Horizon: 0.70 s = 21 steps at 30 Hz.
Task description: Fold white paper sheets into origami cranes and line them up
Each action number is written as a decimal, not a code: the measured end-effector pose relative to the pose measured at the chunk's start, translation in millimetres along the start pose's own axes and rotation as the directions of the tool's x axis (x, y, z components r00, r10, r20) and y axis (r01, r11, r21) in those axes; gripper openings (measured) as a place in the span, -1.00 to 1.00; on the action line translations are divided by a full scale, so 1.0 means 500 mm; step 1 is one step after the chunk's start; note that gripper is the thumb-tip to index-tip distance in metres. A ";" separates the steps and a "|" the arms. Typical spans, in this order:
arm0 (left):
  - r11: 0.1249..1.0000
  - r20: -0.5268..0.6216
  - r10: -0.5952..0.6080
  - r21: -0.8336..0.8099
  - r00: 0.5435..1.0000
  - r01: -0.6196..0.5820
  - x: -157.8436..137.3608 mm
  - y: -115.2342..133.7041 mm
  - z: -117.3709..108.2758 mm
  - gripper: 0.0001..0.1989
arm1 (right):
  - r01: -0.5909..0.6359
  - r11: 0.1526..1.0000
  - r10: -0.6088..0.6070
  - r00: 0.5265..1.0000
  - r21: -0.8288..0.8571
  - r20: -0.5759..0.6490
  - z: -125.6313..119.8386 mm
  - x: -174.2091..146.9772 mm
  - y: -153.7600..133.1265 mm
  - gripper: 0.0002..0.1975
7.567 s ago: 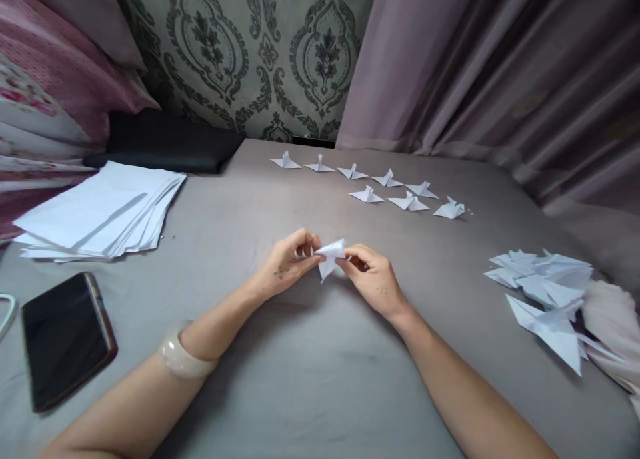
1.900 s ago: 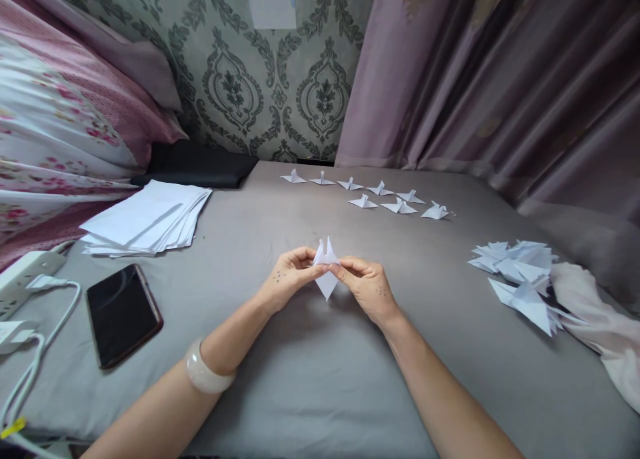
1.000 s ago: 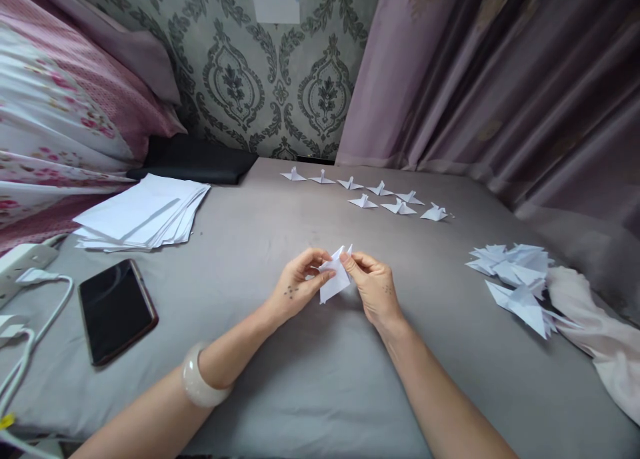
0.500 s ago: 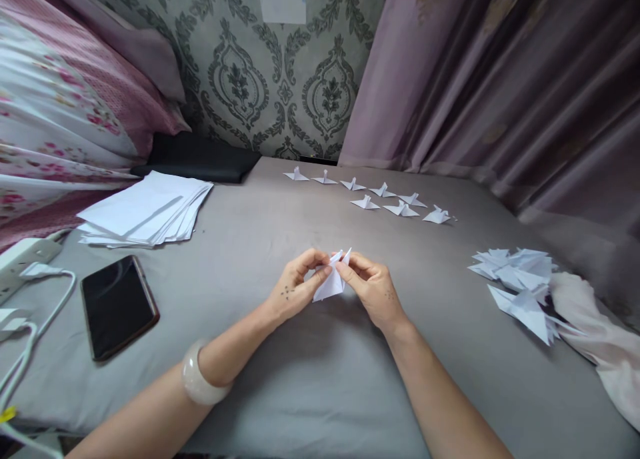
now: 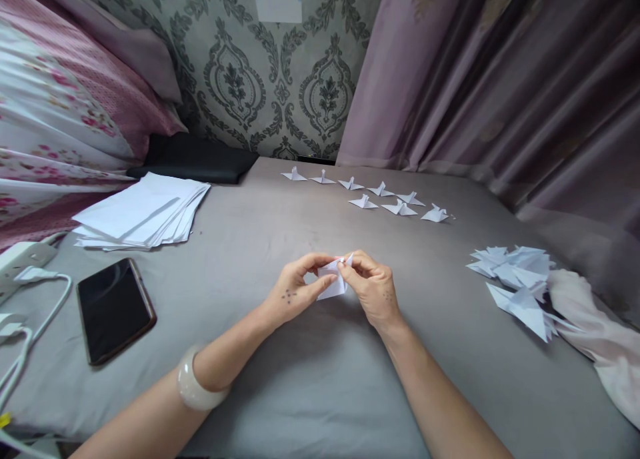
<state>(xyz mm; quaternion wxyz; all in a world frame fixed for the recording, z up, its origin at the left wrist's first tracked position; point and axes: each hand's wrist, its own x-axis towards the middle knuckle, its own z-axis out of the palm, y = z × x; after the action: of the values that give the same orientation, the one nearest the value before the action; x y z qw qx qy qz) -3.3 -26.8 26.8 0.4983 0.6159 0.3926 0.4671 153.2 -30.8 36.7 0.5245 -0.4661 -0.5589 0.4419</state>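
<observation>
Between my two hands is a small white origami crane (image 5: pixel 334 288), partly covered by the fingers. My left hand (image 5: pixel 299 287) pinches its left side, thumb in front and fingers behind. At the upper right, my right hand (image 5: pixel 373 287) has thumb and forefinger closed on one of its points. The folded paper is held just above the grey sheet, and its back side is hidden. Beyond my hands, several finished paper cranes (image 5: pixel 399 208) stand in two loose rows. A pale bangle (image 5: pixel 197 380) is round my left forearm.
A stack of white paper (image 5: pixel 140 209) lies at the left, near a black folded cloth (image 5: pixel 200 157). Closer in are a phone (image 5: pixel 116 311) and a power strip (image 5: pixel 23 259) with white cables. Folded paper pieces (image 5: pixel 517 272) are heaped at the right beside a pale cloth (image 5: pixel 585 325).
The paper crane has turned in my fingers, and its upper part now sits lower and more spread. My right thumb has shifted up slightly onto its point. The view has moved slightly.
</observation>
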 end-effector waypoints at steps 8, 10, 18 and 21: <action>0.891 -0.107 -0.346 -0.350 0.932 0.290 0.008 0.001 -0.007 -0.74 | -0.325 0.937 0.314 0.944 0.127 0.099 0.005 0.003 -0.009 -0.70; 0.860 -0.083 -0.387 -0.391 0.918 0.328 0.008 -0.002 -0.010 -0.73 | -0.361 0.927 0.354 0.932 0.102 0.079 0.004 0.004 -0.004 -0.70; 0.879 -0.028 -0.456 -0.168 0.889 0.446 0.013 -0.028 -0.026 -0.71 | -0.343 0.934 0.344 0.939 -0.103 -0.005 -0.005 0.017 0.053 -0.67; 0.938 -0.119 -0.282 0.172 0.952 0.300 0.008 -0.037 -0.028 -0.67 | -0.246 0.927 0.248 0.968 -0.281 -0.030 -0.002 0.016 0.065 -0.80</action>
<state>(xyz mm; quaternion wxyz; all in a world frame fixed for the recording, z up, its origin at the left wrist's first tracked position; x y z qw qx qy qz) -16.3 -16.1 10.4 0.4829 0.5731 0.5442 0.3771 155.9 -17.2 6.2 0.3911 -0.6015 -0.5548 0.4214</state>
